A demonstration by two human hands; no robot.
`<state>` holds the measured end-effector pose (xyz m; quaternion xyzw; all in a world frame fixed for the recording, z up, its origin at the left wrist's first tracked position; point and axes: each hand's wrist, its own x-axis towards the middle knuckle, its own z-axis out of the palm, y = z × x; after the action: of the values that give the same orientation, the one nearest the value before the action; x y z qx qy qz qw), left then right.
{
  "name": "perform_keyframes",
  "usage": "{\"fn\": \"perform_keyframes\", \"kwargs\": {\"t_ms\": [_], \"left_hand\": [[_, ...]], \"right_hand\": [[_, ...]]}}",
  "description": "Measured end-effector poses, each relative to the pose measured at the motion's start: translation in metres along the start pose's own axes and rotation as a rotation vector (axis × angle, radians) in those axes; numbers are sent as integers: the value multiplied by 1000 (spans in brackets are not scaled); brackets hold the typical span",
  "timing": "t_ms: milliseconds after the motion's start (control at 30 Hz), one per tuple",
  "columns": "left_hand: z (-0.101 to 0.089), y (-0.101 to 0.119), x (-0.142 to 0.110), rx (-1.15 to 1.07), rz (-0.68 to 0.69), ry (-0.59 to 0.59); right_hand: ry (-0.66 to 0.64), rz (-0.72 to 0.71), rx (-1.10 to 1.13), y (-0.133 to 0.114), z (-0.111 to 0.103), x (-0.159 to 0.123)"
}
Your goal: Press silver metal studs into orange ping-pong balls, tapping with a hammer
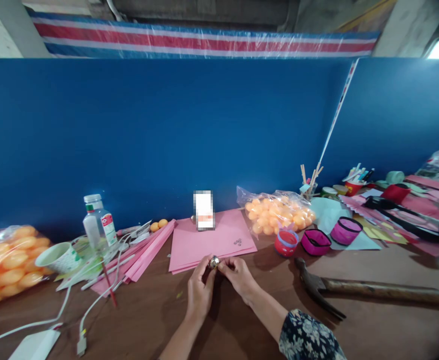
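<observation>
Near the front of the pink paper sheets [200, 247], a small shiny round metal piece [214, 262] is pinched between my two hands. My left hand [199, 287] has its thumb and fingers closed around its left side. From the right, my right hand [240, 277] grips it with thumb and forefinger pressed together. Whether it is a bell or another round part, I cannot make out. On the paper just beyond lie several tiny dark rings or beads [238, 242]. A blurred-out upright white rectangle [204, 212] stands at the back of the paper.
A claw hammer [377, 290] lies to the right, with magenta fabric rings [316, 242] and a red cup [287, 243] behind it. Bags of orange balls [279, 212] sit at both sides. Left are a glass bottle [99, 225], paper cup [58, 257] and white cables [87, 305].
</observation>
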<state>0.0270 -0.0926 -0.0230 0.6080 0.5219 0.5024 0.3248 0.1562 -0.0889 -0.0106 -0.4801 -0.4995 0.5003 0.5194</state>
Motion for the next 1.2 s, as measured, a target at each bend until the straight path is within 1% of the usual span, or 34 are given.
{"fn": "perform_keyframes", "kwargs": {"t_ms": [367, 567, 733, 833, 933, 1000, 1100, 1200], "left_hand": [[-1, 5, 0, -31, -18, 15], [0, 6, 1, -59, -26, 43], [0, 9, 1, -131, -51, 28], [0, 9, 1, -237, -95, 14], [0, 7, 1, -304, -120, 34], [1, 5, 2, -334, -134, 50], [1, 3, 3, -356, -150, 34], [1, 2, 3, -366, -153, 8]], "right_hand": [[29, 2, -13, -5, 3, -1], [58, -9, -25, 1, 4, 2], [69, -33, -32, 6, 4, 3], [61, -103, -73, 7, 3, 2], [52, -155, -87, 6, 4, 0], [26, -161, -27, 5, 6, -2], [-44, -156, 90, 4, 8, -5], [-64, -166, 93, 4, 9, -7]]}}
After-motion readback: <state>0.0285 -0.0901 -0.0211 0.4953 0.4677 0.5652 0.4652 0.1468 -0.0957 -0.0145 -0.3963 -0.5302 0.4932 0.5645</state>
